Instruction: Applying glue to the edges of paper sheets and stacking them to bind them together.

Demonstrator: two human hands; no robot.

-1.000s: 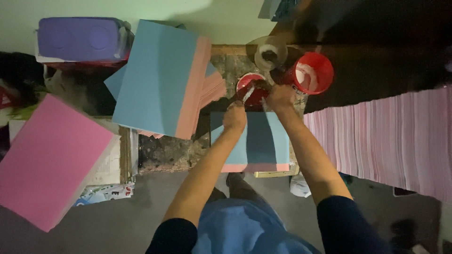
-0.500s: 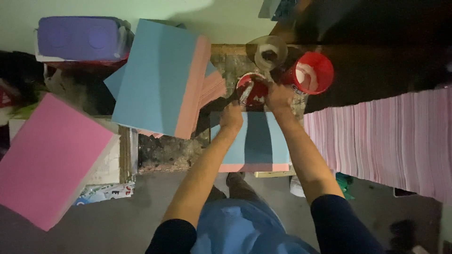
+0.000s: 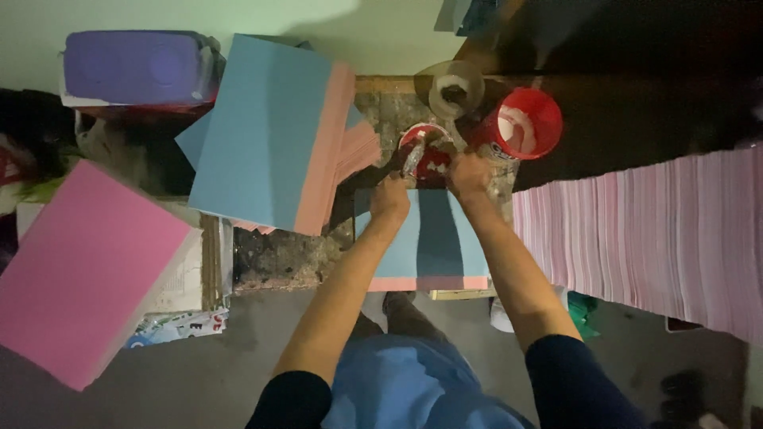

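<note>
I am pressing my left hand (image 3: 390,199), fingers curled, on the far edge of one blue sheet (image 3: 429,242) lying lengthwise away from me. My right hand (image 3: 469,173) is gripping a brush (image 3: 415,156) slanting into the nearer of two red tubs (image 3: 425,152).

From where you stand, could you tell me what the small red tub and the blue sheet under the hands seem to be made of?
The small red tub looks like glossy plastic with white paste smeared inside. The blue sheet looks like matte paper or thin card: flat, with a pink strip along its near edge. The dim light leaves both uncertain.
</note>
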